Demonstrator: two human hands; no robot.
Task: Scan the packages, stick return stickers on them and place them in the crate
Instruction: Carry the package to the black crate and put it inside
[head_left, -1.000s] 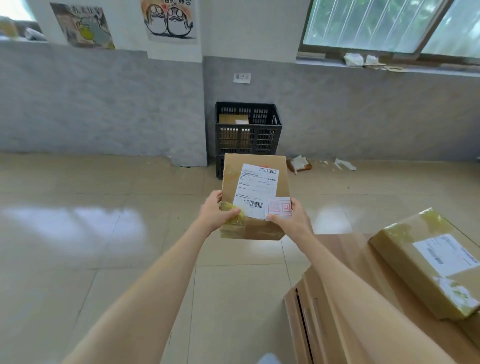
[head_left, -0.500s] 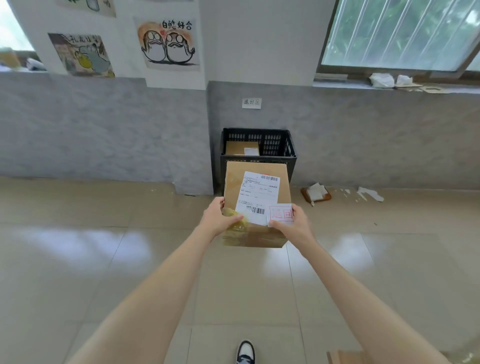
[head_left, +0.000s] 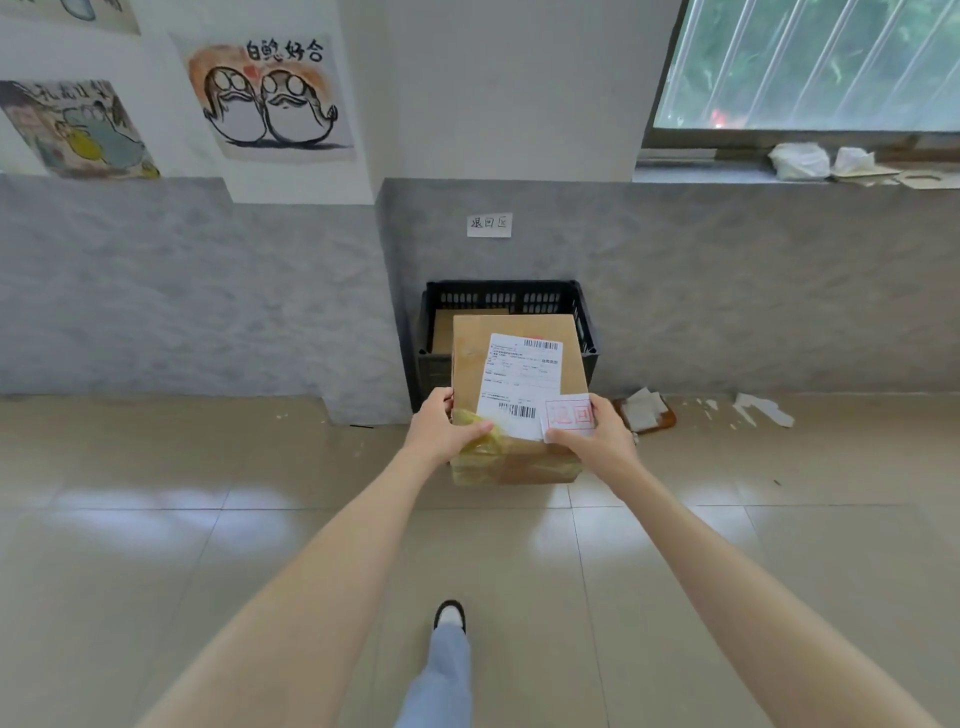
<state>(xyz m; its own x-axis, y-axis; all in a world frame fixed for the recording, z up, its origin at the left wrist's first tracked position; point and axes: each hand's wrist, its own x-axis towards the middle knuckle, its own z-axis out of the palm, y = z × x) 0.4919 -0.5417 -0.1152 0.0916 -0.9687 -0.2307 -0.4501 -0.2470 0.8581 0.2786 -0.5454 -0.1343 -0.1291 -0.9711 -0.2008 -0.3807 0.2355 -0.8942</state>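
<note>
- Nearest to us, one dark shoe with a white toe (head_left: 449, 616) and a pale blue trouser leg (head_left: 441, 675) stand on the glossy beige floor tiles (head_left: 208, 519).
- Both bare forearms reach out ahead, and between them we hold the package (head_left: 467, 358), a brown cardboard box, level and clear of the floor.
- Our left hand (head_left: 441, 428) grips the near left corner: the thumb lies across the top, on a patch of yellow tape (head_left: 483, 441), and the fingers curl round the side.
- Our right hand (head_left: 597, 441) grips the near right corner, thumb pressed on the top, fingers wrapped under the edge.
- On the package's top face sits a white shipping label (head_left: 519, 379) with barcodes. The return sticker (head_left: 569, 415), white with a red stamp, overlaps the label's near right corner, just beside our right thumb.
- Just beyond stands the black crate (head_left: 501, 299), on the floor against the grey wall. The package's far end covers the crate's near wall from our angle; we cannot tell whether it is over the opening.
- Inside the crate, on the left, another brown box (head_left: 441, 330) shows.
- To the right of the crate, torn paper scraps (head_left: 644, 410) lie on the floor.
- Above the crate, a small white sign (head_left: 489, 224) is stuck to the wall.
- Higher up on the left hang cartoon posters (head_left: 267, 96); far right there's a window (head_left: 810, 62), with crumpled paper (head_left: 800, 161) on its sill.
</note>
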